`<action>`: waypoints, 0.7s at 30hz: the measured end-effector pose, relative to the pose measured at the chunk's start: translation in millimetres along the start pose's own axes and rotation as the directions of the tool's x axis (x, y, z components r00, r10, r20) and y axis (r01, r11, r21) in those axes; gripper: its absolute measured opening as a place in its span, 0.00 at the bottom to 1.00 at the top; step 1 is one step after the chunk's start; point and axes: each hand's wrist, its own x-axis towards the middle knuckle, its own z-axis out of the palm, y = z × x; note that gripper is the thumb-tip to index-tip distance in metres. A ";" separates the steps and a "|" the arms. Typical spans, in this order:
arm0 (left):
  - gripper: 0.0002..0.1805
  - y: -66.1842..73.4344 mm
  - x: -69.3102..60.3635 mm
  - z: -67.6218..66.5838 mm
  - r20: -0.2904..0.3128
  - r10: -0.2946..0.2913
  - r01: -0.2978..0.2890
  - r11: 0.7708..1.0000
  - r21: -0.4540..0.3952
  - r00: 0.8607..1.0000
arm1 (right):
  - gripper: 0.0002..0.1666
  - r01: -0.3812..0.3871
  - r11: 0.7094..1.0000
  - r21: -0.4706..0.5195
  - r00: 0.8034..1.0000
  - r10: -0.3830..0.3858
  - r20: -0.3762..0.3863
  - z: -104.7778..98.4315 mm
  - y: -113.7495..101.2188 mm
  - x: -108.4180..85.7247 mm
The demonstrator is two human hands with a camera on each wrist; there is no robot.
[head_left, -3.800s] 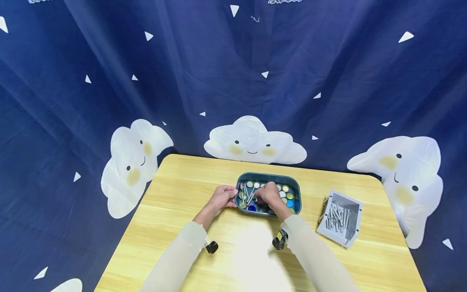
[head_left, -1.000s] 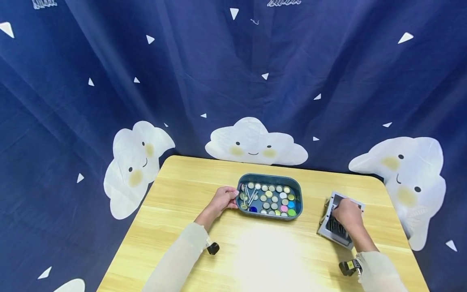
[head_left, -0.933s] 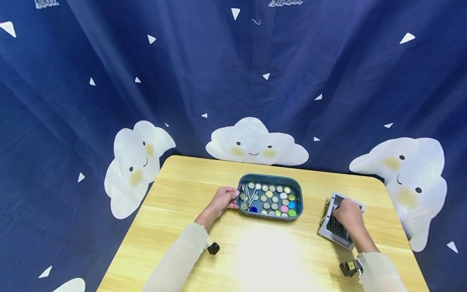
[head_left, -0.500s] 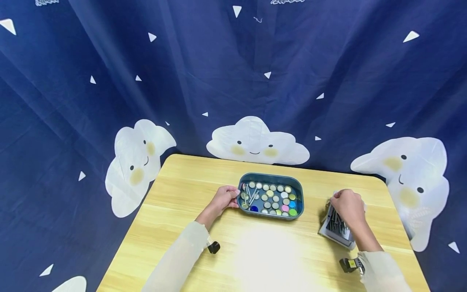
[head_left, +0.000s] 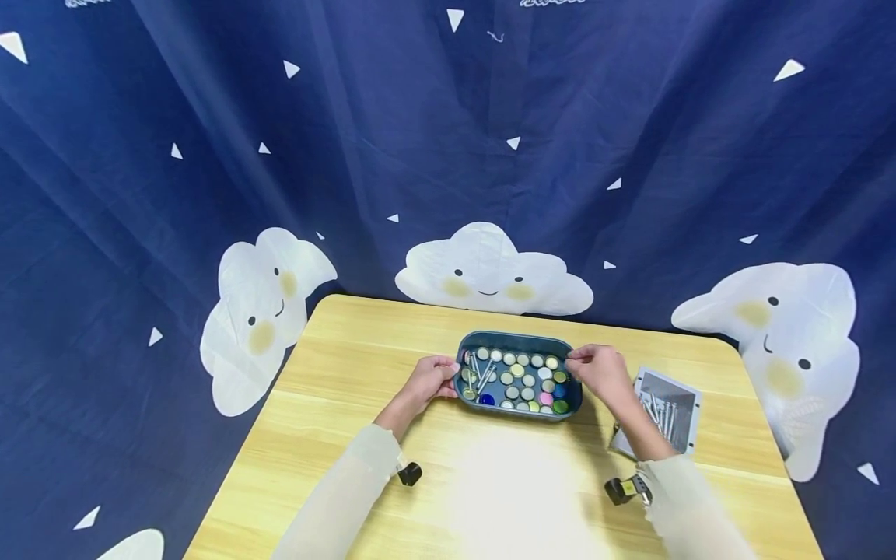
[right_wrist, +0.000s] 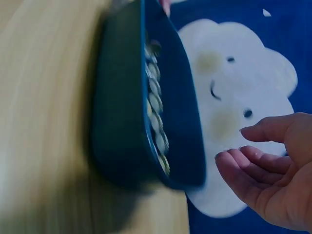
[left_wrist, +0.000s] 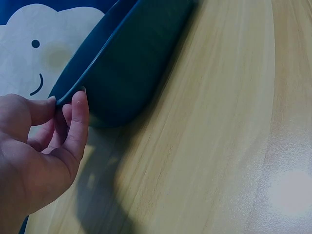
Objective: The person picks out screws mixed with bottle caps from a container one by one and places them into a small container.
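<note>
On the table stands a dark blue tray [head_left: 514, 414] with rounded corners. My left hand [head_left: 428, 379] pinches its left rim between thumb and fingers, as the left wrist view confirms. Inside lie rows of round caps [head_left: 512, 393], mostly pale, some blue, pink and green, and a few silver bolts [head_left: 483, 379] at the left end. By the tray's right end is my right hand [head_left: 600, 372]; in the right wrist view its thumb and loosely bent fingers [right_wrist: 234, 170] are apart, and I see nothing between them.
A grey open-front bin [head_left: 689, 416] holding several silver bolts stands right of the tray, partly covered by my right forearm. Behind the wooden table [head_left: 364, 342] hangs a dark blue curtain [head_left: 448, 179] with cloud prints.
My right hand was in the tray, then in the grey bin, rose above it, and has moved left to the tray's right end. My left hand stays at the tray's left rim.
</note>
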 end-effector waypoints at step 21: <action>0.14 -1.2 1.0 -1.9 0.007 0.000 0.000 1.000 -0.012 1.000 | 0.08 -0.304 0.857 0.415 0.938 0.192 0.290 105.8 -40.2 24.9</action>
